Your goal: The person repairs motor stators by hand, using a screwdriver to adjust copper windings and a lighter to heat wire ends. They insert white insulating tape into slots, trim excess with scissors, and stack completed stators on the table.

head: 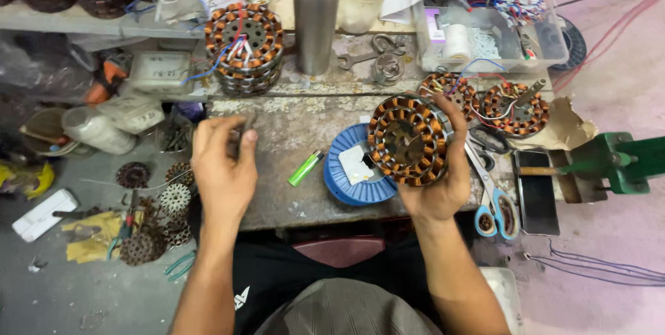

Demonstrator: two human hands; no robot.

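My right hand (pixel 436 182) grips a round stator (pixel 407 139) wound with copper coils and holds it tilted above a blue spool (pixel 350 172) on the worn bench (pixel 291 127). My left hand (pixel 222 165) is raised over the bench's left edge, fingers pinched together near the thumb; what it pinches is too small to make out. A green lighter (pixel 305 167) lies between the two hands.
A stack of wound stators (pixel 244 47) stands at the back left, two more (pixel 516 108) at the right. A steel bottle (pixel 316 16), wrenches (pixel 367 54), a clear parts box (pixel 485 40), blue-handled scissors (pixel 493 203), a dark phone (pixel 537 193) and a green vise (pixel 620 162) surround them.
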